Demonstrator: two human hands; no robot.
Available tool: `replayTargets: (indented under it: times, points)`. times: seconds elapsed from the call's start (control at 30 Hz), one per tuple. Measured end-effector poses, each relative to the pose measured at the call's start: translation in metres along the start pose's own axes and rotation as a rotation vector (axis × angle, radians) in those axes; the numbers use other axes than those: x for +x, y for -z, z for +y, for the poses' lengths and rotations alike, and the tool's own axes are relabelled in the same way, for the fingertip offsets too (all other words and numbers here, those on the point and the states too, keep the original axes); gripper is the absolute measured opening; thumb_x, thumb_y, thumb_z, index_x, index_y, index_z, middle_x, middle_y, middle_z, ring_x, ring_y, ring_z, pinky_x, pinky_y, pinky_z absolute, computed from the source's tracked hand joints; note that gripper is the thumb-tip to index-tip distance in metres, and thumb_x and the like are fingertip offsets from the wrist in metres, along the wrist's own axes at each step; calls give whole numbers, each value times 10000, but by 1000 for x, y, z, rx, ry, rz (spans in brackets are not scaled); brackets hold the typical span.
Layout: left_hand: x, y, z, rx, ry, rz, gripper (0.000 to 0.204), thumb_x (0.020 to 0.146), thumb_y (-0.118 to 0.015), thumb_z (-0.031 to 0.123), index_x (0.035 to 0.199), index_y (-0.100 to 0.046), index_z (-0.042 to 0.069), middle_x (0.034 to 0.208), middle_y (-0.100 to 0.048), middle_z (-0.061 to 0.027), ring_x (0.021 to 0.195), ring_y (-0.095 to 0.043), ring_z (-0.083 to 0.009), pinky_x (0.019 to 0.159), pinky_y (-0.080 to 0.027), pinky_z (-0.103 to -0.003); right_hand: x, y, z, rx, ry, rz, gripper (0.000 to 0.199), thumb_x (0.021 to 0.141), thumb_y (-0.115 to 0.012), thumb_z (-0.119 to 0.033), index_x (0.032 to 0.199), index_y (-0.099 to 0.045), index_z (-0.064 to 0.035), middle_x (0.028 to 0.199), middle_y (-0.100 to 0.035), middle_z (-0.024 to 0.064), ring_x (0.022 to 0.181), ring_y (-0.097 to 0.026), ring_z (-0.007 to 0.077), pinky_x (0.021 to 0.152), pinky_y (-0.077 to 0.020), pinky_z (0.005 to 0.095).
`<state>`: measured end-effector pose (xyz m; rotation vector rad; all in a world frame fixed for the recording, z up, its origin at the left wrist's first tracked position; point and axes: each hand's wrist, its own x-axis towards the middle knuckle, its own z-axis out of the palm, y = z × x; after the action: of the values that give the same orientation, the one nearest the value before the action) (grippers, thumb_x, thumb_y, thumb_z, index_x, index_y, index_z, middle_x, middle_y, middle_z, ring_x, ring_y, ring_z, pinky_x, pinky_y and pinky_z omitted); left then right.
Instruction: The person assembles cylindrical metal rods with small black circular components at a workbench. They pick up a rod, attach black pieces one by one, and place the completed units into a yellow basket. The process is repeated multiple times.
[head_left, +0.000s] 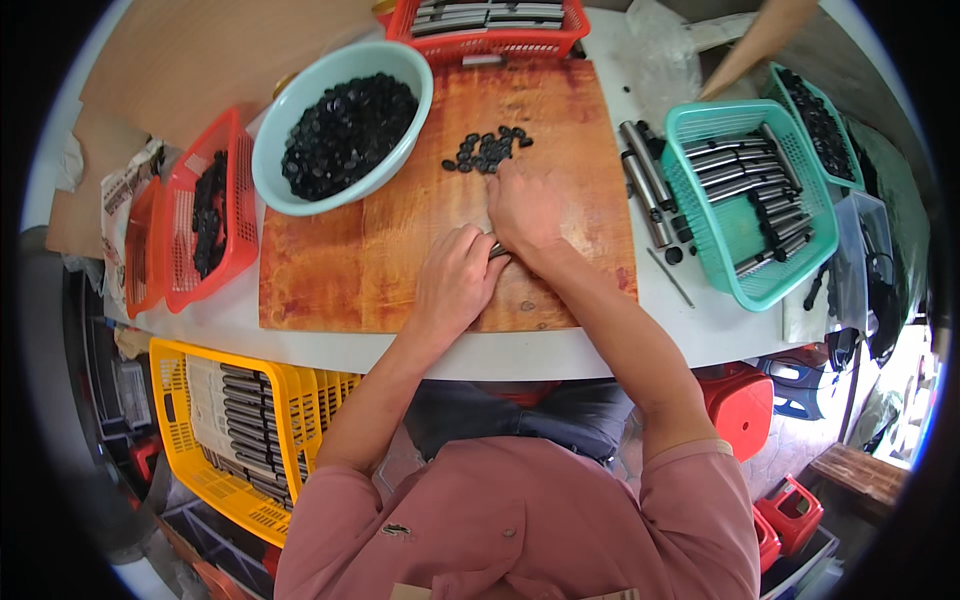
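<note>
My left hand [455, 275] is closed around a short metal tube [498, 251] low over the wooden board [340, 275]; most of the tube is hidden by the fingers. My right hand [527, 205] reaches forward past it, its wrist beside the tube's end. The right fingers are stretched out and lie at the near edge of a loose pile of small black caps [482, 150]. Its fingertips are partly hidden against the caps.
A pale blue bowl [265, 165] of black caps stands left on the board. Around it are red baskets [240, 235], a red basket [490, 45] of tubes behind, a green basket [745, 290] of tubes right, loose tubes [648, 195], a thin rod [670, 277] and a yellow crate [180, 440].
</note>
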<state>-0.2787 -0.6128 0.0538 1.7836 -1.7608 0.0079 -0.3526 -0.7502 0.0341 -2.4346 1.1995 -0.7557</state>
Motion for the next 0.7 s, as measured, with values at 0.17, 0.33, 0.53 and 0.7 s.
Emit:
replayTargets:
  times: [0.17, 0.33, 0.53, 0.7]
  points:
    - [4, 6, -15, -47, 111, -63, 310, 834, -792, 169, 1073, -679, 7, 933, -659, -150, 847, -651, -364, 737, -534, -431, 9, -12, 0, 378, -146, 158, 305, 994, -591, -255, 839, -682, -8, 723, -673, 170, 640, -645, 338, 656, -493, 455]
    - [9, 9, -24, -558, 547, 39, 328, 978, -665, 199, 1230, -650, -9, 971, -723, -141, 740, -677, -228, 675, -552, -323, 4, 6, 13, 935, -314, 209, 331, 1013, -612, -250, 813, -650, 11, 658, -587, 87, 584, -529, 137, 565, -458, 339]
    - [-14, 18, -24, -1409, 994, 150, 410, 1077, -498, 386, 985, -653, 18, 827, -686, -106, 629, -637, -164, 580, -550, -304, -10, 2, 14, 762, -198, 184, 289, 996, -639, -238, 881, -646, 27, 668, -575, 99, 593, -555, 160, 586, -469, 330]
    - [-20, 20, -23, -1539, 999, 222, 415, 1050, -544, 440, 1056, -626, 32, 824, -662, -95, 594, -616, -161, 536, -520, -303, -24, 19, 5, 794, -274, 76, 265, 991, -650, -221, 906, -669, 30, 686, -621, 102, 628, -602, 159, 612, -486, 322]
